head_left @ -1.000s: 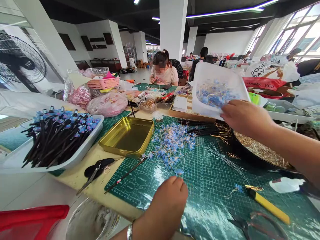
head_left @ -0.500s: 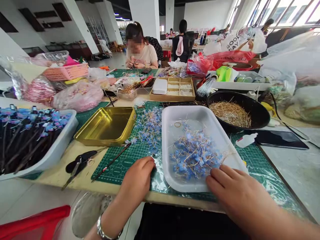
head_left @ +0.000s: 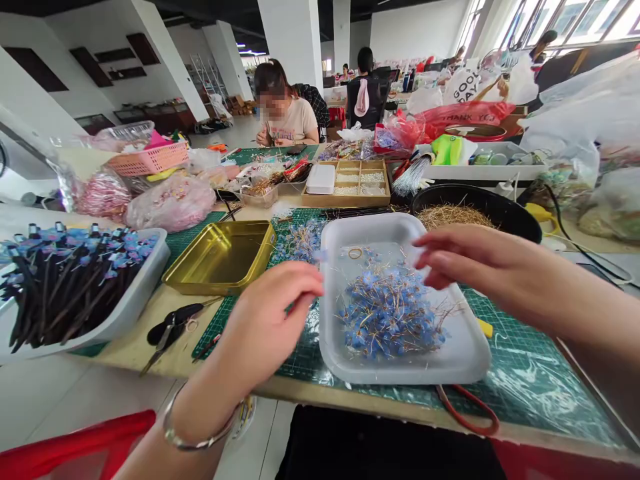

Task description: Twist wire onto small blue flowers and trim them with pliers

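Observation:
A white tray (head_left: 405,370) stands on the green cutting mat, holding a heap of blue flowers on thin gold wires (head_left: 390,313). My left hand (head_left: 273,317) is raised by the tray's left rim, fingers pinched, with a small blurred blue flower (head_left: 321,255) at the tips. Its hold is partly hidden. My right hand (head_left: 465,260) hovers over the tray's right rim, fingers bent and slightly apart, with nothing visible in them. Beyond my left hand, more blue flowers (head_left: 300,241) lie on the mat. A thin ring (head_left: 355,253) rests inside the tray.
To the left are a gold tin (head_left: 220,257), black-handled scissors (head_left: 173,327) and a white tub (head_left: 125,300) of dark sticks with blue flowers. A black bowl (head_left: 520,230) of gold wires stands behind my right hand. A divided bead box (head_left: 350,199) and a seated person are farther back.
My right hand has lifted off the tray's front right side and moved up and away over its right rim. My left hand has risen from the mat, a blurred blue flower at its fingertips.

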A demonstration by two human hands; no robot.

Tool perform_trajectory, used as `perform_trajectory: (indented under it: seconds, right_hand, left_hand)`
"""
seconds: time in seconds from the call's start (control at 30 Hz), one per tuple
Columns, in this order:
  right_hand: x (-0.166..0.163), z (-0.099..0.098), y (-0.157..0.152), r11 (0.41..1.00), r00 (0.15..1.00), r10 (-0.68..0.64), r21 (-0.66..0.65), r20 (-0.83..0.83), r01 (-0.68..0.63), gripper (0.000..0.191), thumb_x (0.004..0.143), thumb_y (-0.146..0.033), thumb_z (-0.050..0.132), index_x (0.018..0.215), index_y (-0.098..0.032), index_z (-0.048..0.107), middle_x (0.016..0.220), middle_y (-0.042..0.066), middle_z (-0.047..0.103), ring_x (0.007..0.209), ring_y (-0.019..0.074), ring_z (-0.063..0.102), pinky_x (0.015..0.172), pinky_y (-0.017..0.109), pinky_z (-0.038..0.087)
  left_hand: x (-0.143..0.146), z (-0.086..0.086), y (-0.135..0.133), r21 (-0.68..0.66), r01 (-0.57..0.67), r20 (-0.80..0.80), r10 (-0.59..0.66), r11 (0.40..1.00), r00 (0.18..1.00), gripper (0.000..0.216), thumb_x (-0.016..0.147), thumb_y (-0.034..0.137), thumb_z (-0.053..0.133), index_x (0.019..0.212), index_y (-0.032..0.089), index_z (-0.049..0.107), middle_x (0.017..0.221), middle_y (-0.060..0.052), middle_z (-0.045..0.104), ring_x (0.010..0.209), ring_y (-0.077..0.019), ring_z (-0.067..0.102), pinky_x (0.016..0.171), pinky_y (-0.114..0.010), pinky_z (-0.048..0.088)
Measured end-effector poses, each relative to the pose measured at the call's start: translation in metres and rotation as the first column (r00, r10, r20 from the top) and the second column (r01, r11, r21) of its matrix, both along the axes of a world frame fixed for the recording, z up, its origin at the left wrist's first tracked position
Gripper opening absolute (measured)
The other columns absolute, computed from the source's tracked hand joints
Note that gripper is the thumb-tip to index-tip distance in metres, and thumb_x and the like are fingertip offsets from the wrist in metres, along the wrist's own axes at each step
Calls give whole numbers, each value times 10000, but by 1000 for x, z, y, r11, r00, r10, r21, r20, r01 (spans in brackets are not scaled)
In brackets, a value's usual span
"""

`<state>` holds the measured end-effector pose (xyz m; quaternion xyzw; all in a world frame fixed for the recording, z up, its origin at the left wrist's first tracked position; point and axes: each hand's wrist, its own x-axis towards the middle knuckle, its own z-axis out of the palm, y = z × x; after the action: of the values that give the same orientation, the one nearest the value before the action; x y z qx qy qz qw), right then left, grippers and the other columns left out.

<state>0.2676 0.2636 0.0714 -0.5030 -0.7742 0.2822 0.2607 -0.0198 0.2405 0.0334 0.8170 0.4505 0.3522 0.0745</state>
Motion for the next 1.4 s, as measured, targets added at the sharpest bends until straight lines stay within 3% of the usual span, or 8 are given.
perform_trajectory:
  seconds: [0.13,0.33,0.5,0.73,0.9,1.03,1.2,1.4]
  right_hand:
    - [-41,0,40,909,955,86,-369,-283,-191,439,941,-363,439,1329,-158,442,1150,131,644,878,199,689,735,333,603]
    - [-53,-2,70,963,953,179,-241,246,-118,248,826,-140,412,903,-153,648,858,65,684,668,143,617,562,238,480]
    - [-69,-18,70,974,751,226,-149,620,-169,256,763,-354,659,947,-180,699,815,81,704,769,268,643,617,316,422]
    - [-62,-5,71,968,633,241,-132,736,-215,251,847,-436,572,829,-211,681,736,35,680,628,207,612,546,295,377]
    - [-15,24,80,983,803,169,-43,572,-176,368,840,-592,515,851,-263,679,728,-2,659,623,191,597,572,305,431]
    - [0,36,74,979,870,173,19,462,-204,360,877,-572,479,938,-286,690,803,-15,690,694,197,635,632,309,458]
    - [-18,37,69,982,885,88,109,458,-154,303,828,-495,499,841,-237,656,744,18,662,635,198,599,561,305,436]
    - [0,29,72,939,925,-95,-342,-368,-40,143,728,-179,506,809,-201,621,685,14,626,517,131,554,430,224,445]
  left_hand:
    - [46,18,27,1,265,-176,-260,964,949,258,874,14,465,936,169,662,1026,-22,690,968,-153,638,873,-303,517]
    - [41,10,34,-128,152,55,-146,980,988,165,901,136,548,974,209,677,1165,-2,685,1047,-142,641,919,-294,517]
    - [28,-3,37,-291,-26,61,45,956,997,166,891,150,549,955,215,688,980,2,717,875,-146,660,785,-297,529]
    - [35,-6,55,-368,-66,-83,38,927,996,183,879,171,545,1016,199,664,1004,-22,731,891,-195,671,788,-351,527]
    - [37,-3,79,-374,-21,-137,-33,927,990,212,873,159,513,985,194,689,954,-29,736,866,-209,670,807,-390,530]
    - [48,8,85,-391,124,155,-68,912,986,225,892,153,496,1027,184,673,1064,-29,727,970,-185,667,897,-375,522]
    - [68,17,76,-487,546,635,-153,682,758,432,855,22,401,1220,180,569,1185,-33,691,1079,-125,646,883,-277,527]
    - [62,7,91,-559,333,359,-140,759,923,211,853,134,496,956,150,680,907,-36,737,768,-130,672,715,-265,531]
